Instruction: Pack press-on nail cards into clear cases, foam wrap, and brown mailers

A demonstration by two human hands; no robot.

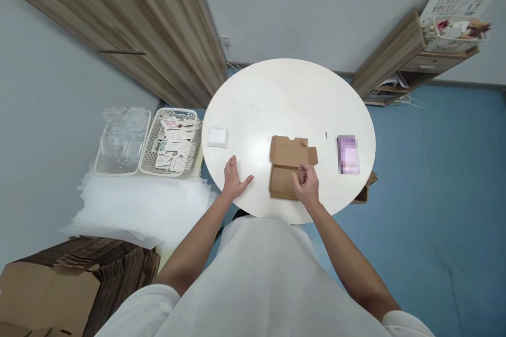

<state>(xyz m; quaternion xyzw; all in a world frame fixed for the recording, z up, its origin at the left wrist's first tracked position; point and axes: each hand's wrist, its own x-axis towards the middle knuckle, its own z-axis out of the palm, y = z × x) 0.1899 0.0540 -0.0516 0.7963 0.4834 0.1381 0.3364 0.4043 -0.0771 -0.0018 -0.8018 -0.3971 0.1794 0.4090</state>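
An unfolded brown cardboard box [288, 151] lies on the white round table [284, 89] in front of me, its lid laid back and its side flaps spread. Over the right side of its lower half is my right hand [309, 187], fingers loosely bent and thumb apart, with nothing visible in it. I cannot tell whether it touches the cardboard. My left hand [236, 181] hovers near the table's front left edge, fingers stretched and thumb spread, holding nothing. Beyond it sits a small stack of white square pads [217, 137]. A purple and pink pack [348, 155], blurred by pixels, lies at the right.
Left of the table stand a white basket [150, 160] of printed packets and a bin of clear plastic containers [124, 139]. White foam sheets [138, 202] and stacked flat cardboard [51, 295] lie nearer. A wooden cabinet [118, 37] rises behind; another cardboard box [361, 196] is below the right edge.
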